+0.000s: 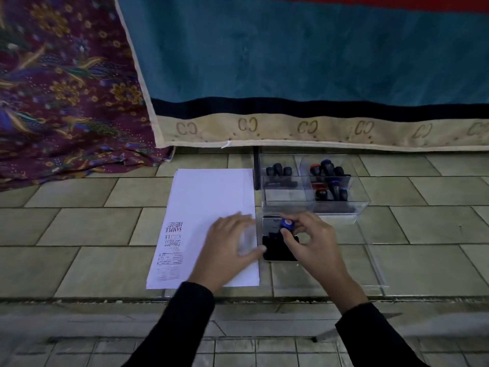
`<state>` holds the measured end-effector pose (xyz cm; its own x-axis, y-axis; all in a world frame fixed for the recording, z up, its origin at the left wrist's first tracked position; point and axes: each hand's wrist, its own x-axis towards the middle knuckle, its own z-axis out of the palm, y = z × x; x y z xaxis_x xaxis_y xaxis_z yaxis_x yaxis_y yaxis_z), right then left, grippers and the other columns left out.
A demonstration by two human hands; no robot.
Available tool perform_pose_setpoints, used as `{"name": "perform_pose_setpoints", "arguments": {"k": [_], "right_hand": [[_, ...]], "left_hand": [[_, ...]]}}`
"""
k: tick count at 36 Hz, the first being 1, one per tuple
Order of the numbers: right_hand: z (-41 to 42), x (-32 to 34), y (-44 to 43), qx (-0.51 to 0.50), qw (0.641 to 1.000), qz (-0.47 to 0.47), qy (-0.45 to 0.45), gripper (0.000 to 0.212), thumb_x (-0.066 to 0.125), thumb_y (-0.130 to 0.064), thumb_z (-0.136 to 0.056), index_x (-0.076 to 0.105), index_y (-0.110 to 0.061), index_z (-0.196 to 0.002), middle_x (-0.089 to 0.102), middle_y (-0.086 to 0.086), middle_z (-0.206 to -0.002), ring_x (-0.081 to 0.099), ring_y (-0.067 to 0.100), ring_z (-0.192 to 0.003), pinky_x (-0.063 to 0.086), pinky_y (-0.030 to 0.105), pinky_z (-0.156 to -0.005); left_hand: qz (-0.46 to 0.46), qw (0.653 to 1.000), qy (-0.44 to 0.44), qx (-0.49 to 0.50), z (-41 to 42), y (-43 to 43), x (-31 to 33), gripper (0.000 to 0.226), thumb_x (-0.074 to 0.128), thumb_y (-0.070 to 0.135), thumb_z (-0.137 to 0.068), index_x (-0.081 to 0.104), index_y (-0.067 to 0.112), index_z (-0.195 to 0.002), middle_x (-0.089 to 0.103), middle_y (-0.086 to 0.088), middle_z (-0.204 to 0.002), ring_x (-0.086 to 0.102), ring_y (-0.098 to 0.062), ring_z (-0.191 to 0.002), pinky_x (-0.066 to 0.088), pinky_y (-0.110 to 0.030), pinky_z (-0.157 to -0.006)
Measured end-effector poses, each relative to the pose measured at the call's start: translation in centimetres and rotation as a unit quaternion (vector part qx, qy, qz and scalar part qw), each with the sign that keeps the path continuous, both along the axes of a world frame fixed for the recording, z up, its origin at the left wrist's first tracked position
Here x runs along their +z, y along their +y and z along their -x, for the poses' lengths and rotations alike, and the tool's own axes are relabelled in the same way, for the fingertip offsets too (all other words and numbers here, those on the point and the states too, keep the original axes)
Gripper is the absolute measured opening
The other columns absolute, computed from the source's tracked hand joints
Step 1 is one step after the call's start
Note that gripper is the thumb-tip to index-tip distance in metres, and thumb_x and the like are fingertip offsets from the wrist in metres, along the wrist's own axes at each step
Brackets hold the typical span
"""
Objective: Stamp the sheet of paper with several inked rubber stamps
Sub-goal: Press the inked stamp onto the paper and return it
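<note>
Dim, soft focus, wide-angle edge distortion

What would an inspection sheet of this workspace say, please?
Surface: tiled floor.
Job's things: sheet of paper with a few prints near its left edge; stamp on the ink pad; clear box holding spare stamps.
Clutter: clear plastic piece right of the ink pad.
Hands: left hand flat on the paper; right hand pinches the stamp.
Cables: nothing seen.
Surroundings: blue blanket and floral cloth behind.
</note>
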<state>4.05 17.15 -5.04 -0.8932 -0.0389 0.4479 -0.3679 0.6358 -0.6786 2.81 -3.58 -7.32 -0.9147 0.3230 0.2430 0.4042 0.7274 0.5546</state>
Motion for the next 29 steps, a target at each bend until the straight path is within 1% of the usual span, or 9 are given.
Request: {"name": "perform_pose_setpoints", "arguments": {"k": [3,6,12,16,18,21,24,26,29], "right_hand": [[-0.1,-0.1,0.3,-0.001,1.000,0.018,0.009,0.026,0.071,-0.013,-0.080,0.066,-0.022,-0.105,0.062,-0.007,-0.087,0.059,0.004,-0.074,0.050,0.015,-0.067],[0.2,0.1,0.8,-0.016,0.999,0.033,0.015,0.028,0.072,-0.008,-0.079,0.067,-0.019,-0.104,0.062,-0.007,-0.086,0.060,0.002,-0.075,0.047,0.007,-0.067],[2.9,2.1,3.5,-0.104,0.994,0.042,0.019,0.026,0.068,-0.011,-0.084,0.066,-0.013,-0.110,0.063,-0.002,-0.093,0.059,-0.006,-0.071,0.047,0.001,-0.066],[6.1,3.4,6.2,-0.158,0.985,0.072,0.021,0.030,0.065,-0.007,-0.086,0.059,-0.009,-0.114,0.062,-0.004,-0.091,0.058,-0.010,-0.070,0.044,-0.001,-0.064],[7.7,3.8,7.3,-0.184,0.980,0.073,0.005,0.027,0.064,-0.008,-0.086,0.054,-0.009,-0.111,0.061,-0.002,-0.092,0.057,-0.004,-0.067,0.042,0.000,-0.059],[9.5,3.8,8.6,-0.201,0.979,0.016,-0.020,0.020,0.064,-0.011,-0.087,0.055,-0.009,-0.105,0.061,-0.001,-0.091,0.056,0.009,-0.070,0.040,0.011,-0.059],[10.6,3.3,9.4,-0.197,0.978,-0.024,-0.055,0.018,0.063,-0.013,-0.087,0.057,-0.010,-0.104,0.060,-0.001,-0.086,0.057,0.014,-0.072,0.045,0.024,-0.065],[11.0,3.1,9.5,-0.189,0.979,-0.043,-0.067,0.016,0.064,-0.014,-0.087,0.057,-0.013,-0.101,0.060,-0.002,-0.084,0.056,0.012,-0.067,0.045,0.022,-0.063],[11.4,2.7,9.5,-0.173,0.980,-0.056,-0.075,0.013,0.066,-0.013,-0.084,0.058,-0.017,-0.094,0.060,-0.002,-0.079,0.051,-0.001,-0.059,0.034,0.009,-0.053]], "left_hand": [[0.065,0.998,-0.012,-0.020,-0.5,1.9,-1.0,0.079,0.038,0.078,-0.079,0.039,0.030,-0.142,0.034,0.012,-0.152,0.019,-0.003,-0.142,0.009,-0.036,-0.120],[0.069,0.998,-0.010,-0.013,-0.9,2.8,-1.9,0.083,0.041,0.079,-0.077,0.038,0.028,-0.143,0.027,0.011,-0.156,0.015,-0.006,-0.144,0.005,-0.035,-0.121],[0.042,0.999,-0.014,-0.005,-1.5,2.7,-2.3,0.081,0.042,0.078,-0.080,0.032,0.033,-0.146,0.021,0.018,-0.156,0.007,0.010,-0.137,-0.012,-0.020,-0.116],[0.034,0.999,-0.029,0.002,-1.5,2.8,-2.2,0.082,0.047,0.076,-0.080,0.028,0.033,-0.147,0.022,0.020,-0.156,0.010,0.008,-0.140,-0.007,-0.024,-0.119],[0.031,0.999,-0.031,0.003,-1.5,2.8,-2.1,0.083,0.048,0.076,-0.079,0.028,0.034,-0.148,0.022,0.022,-0.155,0.006,0.014,-0.137,-0.007,-0.023,-0.119],[0.018,0.999,-0.033,0.007,-1.5,2.8,-2.2,0.084,0.050,0.078,-0.077,0.029,0.035,-0.147,0.022,0.028,-0.150,-0.008,0.028,-0.126,-0.010,-0.016,-0.115],[0.016,0.999,-0.029,0.008,-1.5,2.7,-2.3,0.084,0.050,0.079,-0.076,0.030,0.036,-0.146,0.023,0.027,-0.152,-0.006,0.028,-0.127,-0.010,-0.016,-0.115],[0.015,1.000,-0.026,0.008,-1.5,2.7,-2.4,0.084,0.049,0.080,-0.076,0.030,0.036,-0.146,0.023,0.028,-0.151,-0.006,0.029,-0.127,-0.011,-0.014,-0.114],[0.017,1.000,-0.024,0.009,-1.4,2.7,-2.5,0.084,0.048,0.080,-0.076,0.030,0.037,-0.145,0.023,0.028,-0.150,-0.005,0.028,-0.127,-0.011,-0.014,-0.114]]}}
